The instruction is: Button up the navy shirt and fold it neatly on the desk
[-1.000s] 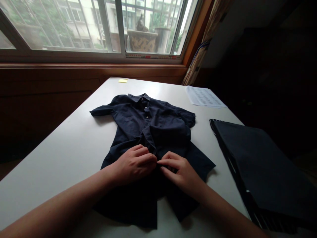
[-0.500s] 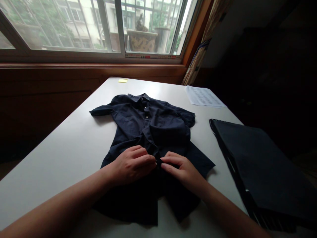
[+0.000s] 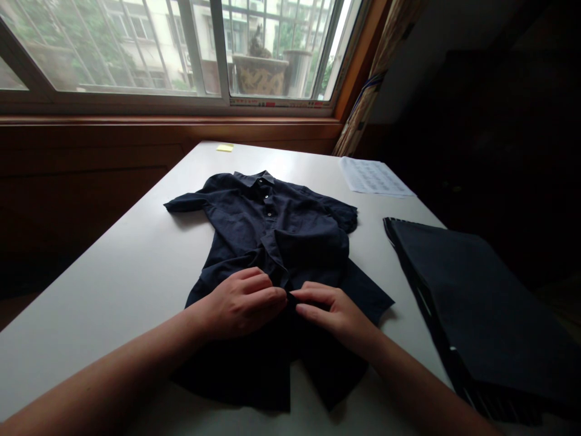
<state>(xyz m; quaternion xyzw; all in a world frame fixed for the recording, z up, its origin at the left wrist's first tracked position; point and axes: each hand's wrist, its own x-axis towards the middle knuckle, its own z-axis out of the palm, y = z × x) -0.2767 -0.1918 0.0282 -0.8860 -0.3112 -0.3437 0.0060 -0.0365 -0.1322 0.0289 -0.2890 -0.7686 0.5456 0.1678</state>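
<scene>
A dark navy short-sleeved shirt (image 3: 245, 224) lies front up on a white table (image 3: 113, 272), its collar toward the window. Small pale buttons show on the upper placket, while lower down the two front edges part toward the hem. My left hand (image 3: 247, 303) is closed, its fingertips pinching the front edge at the lower placket. From the other side my right hand (image 3: 331, 309) grips the same spot between thumb and forefinger. The fingertips of both hands nearly meet. Whatever button or buttonhole lies between them is hidden by the fingers and dark cloth.
Right of the shirt rests a folded dark cloth (image 3: 481, 303) with a striped edge. Printed papers (image 3: 374, 177) lie at the far right corner, and a yellow sticky note (image 3: 225, 147) at the far left. Behind the table is a barred window (image 3: 149, 48) with a tied curtain (image 3: 363, 109).
My right hand's fingers have shifted slightly at the placket, and the small gap between my fingertips has narrowed. The front hem has moved very little; the rest of the shirt stays put.
</scene>
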